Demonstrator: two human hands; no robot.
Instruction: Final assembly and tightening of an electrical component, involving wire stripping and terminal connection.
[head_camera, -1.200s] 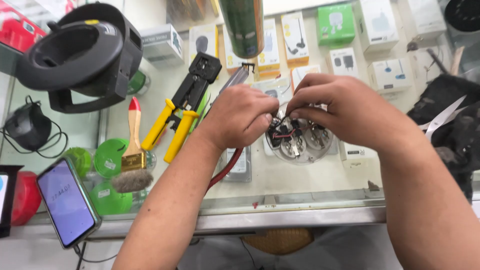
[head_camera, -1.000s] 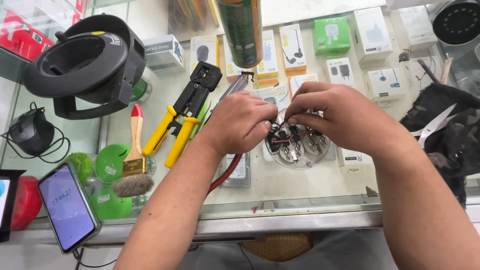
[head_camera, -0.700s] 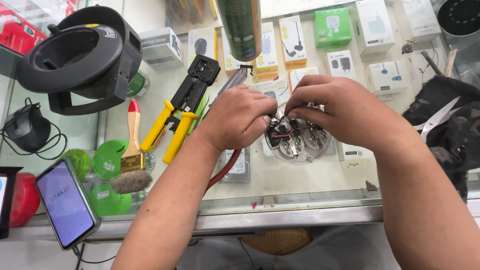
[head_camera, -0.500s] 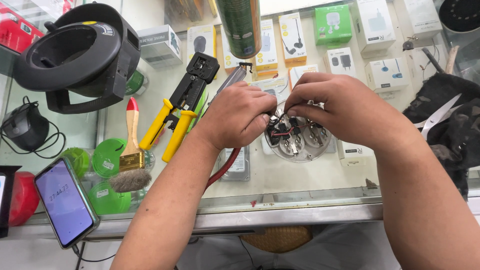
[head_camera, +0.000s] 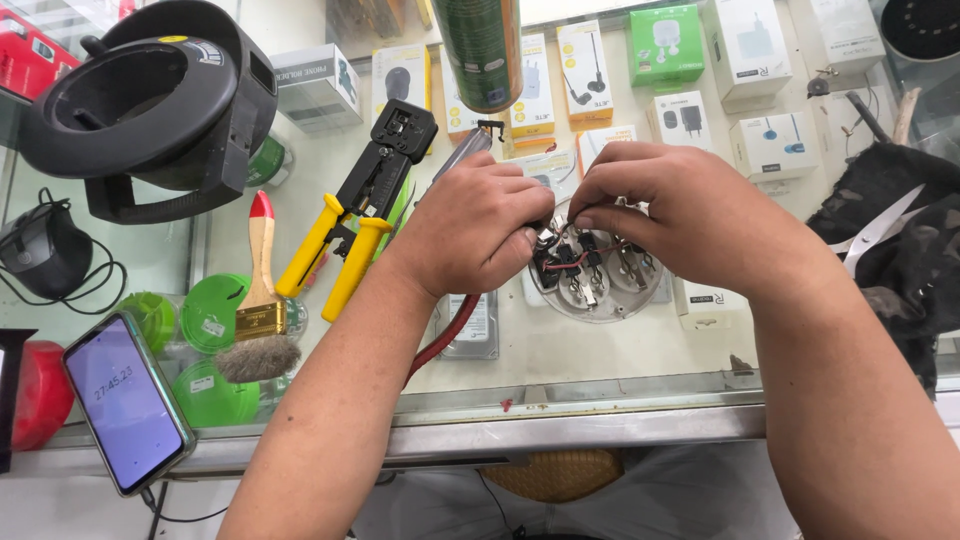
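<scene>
A: Position of the hands?

B: Both over the round white device (head_camera: 597, 290), centre of the glass surface (head_camera: 600, 350). Left hand (head_camera: 478, 235) sits at its left edge, fingers curled in a closed grip; what it pinches is hidden. Right hand (head_camera: 680, 215) comes from the right, thumb and forefinger pinched on thin red wire (head_camera: 585, 255) above the device's open inside.

A: Surroundings?

B: Red cable (head_camera: 440, 340) runs from under the left hand toward the near edge. Left of it: yellow-handled crimping tool (head_camera: 355, 215), then a wooden-handled brush (head_camera: 260, 300). Phone (head_camera: 128, 400) near left, screen lit. Large black ring-shaped holder (head_camera: 150, 105) far left. Small retail boxes (head_camera: 665, 45) under the glass, far side. Scissors (head_camera: 880, 230) on dark cloth, right.
</scene>
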